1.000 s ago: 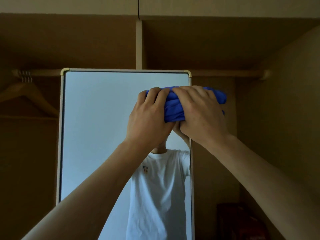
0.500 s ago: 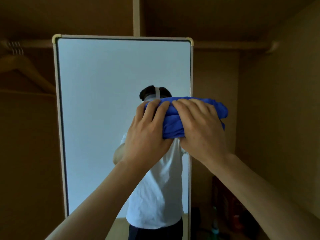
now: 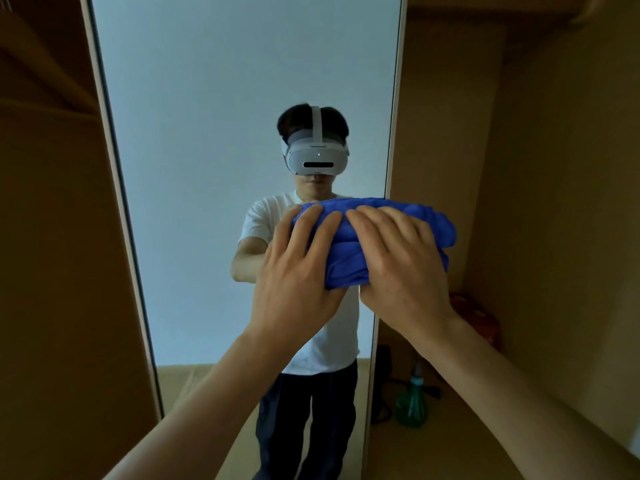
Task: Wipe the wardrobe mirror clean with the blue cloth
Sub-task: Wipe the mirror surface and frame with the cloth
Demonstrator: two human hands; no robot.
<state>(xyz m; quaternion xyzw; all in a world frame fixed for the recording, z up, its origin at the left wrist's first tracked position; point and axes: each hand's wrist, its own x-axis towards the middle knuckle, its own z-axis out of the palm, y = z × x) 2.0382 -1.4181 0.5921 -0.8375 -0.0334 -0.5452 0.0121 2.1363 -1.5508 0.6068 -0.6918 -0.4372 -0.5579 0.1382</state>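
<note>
Setting: dim, brown-panelled wardrobe interior, plain board walls left & right, brown floor (image 3: 450, 445) below.
Mirror: tall rectangular mirror (image 3: 207, 168) w/ narrow pale frame stands upright centre-left; top & bottom edges out of shot.
Reflection: person in white T-shirt, dark trousers & white headset, arms up at chest height, pale wall behind.
Cloth: bunched blue cloth (image 3: 346, 258), folded into a thick wad, sits at mirror's right edge approx. mid-frame. Left part lies over the glass; right part overhangs the frame in front of the wardrobe's rear panel.
Left hand: left hand (image 3: 298, 271) lies on wad's left end, fingers spread & nearly straight across its front, pressing twd the glass; thumb not visible.
Right hand: right hand (image 3: 401, 268) just beside it, fingers likewise flat over wad's middle & right. Thumb position under lower edge can't be made out.
Contact: reflected fingers meet wad's top edge, so cloth looks flush w/ glass.
Right of mirror: green plastic spray bottle (image 3: 412, 403) upright on floor near frame's foot. Dark item (image 3: 382, 362) beside it, too dim to identify. Orange-red box (image 3: 481, 320) further back, by rear panel.
</note>
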